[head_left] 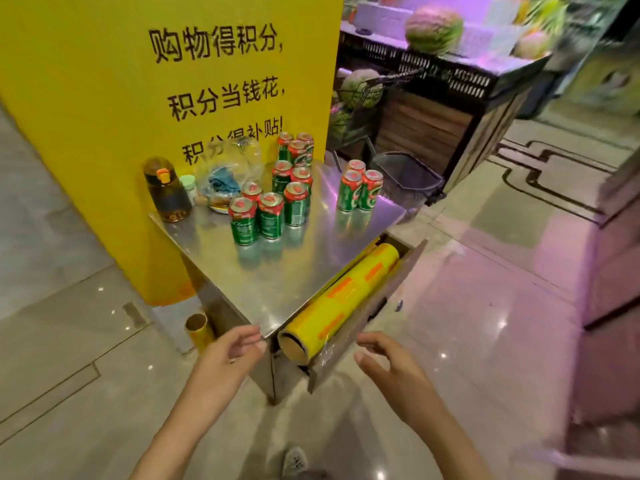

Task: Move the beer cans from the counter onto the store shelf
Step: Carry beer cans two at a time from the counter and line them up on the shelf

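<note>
Several green beer cans with red tops stand on a steel counter. One cluster of cans fills the middle and back of the top. Three more cans stand apart at the right edge. My left hand hovers below the counter's near corner, fingers loosely curled, holding nothing. My right hand hovers to the right of that corner, beside the wrap roll, and is also empty. Both hands are well short of the cans.
A yellow cling-wrap roll lies in a holder along the counter's right side. A brown bottle and a plastic bag sit at the counter's back left. A yellow sign rises behind. A wire basket and a watermelon display stand at the right.
</note>
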### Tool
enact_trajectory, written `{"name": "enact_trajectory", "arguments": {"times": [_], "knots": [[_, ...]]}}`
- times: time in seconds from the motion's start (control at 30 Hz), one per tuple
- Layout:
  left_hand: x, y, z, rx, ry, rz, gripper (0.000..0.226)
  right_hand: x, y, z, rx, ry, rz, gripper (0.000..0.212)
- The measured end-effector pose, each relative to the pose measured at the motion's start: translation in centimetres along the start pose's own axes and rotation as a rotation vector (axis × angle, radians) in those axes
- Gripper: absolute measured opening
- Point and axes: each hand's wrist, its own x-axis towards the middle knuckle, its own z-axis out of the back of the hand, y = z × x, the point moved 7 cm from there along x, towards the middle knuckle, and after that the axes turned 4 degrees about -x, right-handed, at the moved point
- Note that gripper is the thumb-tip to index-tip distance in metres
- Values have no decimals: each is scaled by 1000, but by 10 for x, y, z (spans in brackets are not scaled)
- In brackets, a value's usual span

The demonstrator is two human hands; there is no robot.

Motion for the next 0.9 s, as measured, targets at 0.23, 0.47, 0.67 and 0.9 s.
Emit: {"name": "enact_trajectory", "arguments": {"times": [0.23, 0.47, 0.67, 0.9], "knots": [[112, -50, -80, 36, 172, -25, 27, 85, 1, 80, 43, -193, 36, 14], [173, -73, -153, -146, 183, 64, 26, 155, -36, 125, 51, -145, -38, 13], [214, -77, -168, -105, -11, 47, 18, 251, -33, 140, 43, 39, 79, 20], [239, -60, -192, -60, -271, 145, 20, 344, -69, 188, 67, 222, 89, 20]]}}
